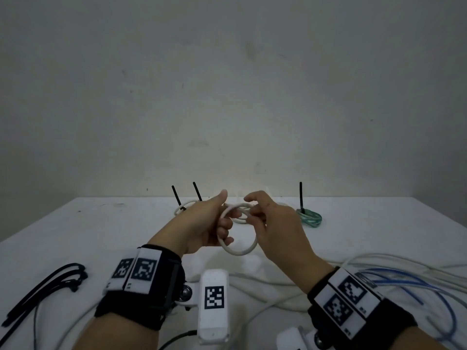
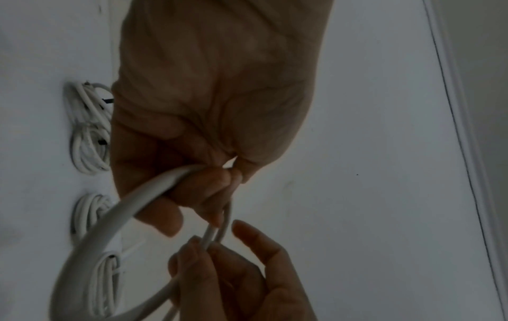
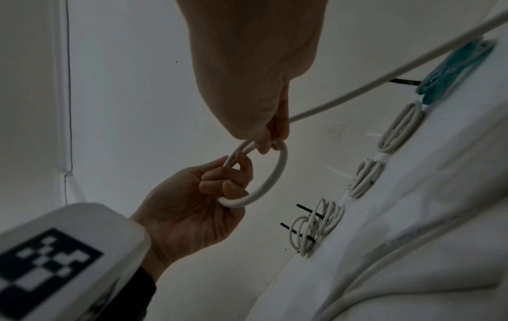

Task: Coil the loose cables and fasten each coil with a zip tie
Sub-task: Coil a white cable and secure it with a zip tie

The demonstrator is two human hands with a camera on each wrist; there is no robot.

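While the left hand [image 1: 204, 223] grips the white loop [image 1: 238, 251] above mid-worktop [image 1: 75, 223], the right hand [image 1: 273, 223], pinching cable at 1 o'clock, should lay equal turns, avoiding twist.

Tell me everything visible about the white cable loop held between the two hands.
The white cable loop is a thick, smooth, round cable, plastic-looking, bent into a ring and held in the air above the table. The left hand grips its left side with curled fingers; the right hand pinches its top, and the loose cable trails off from there.
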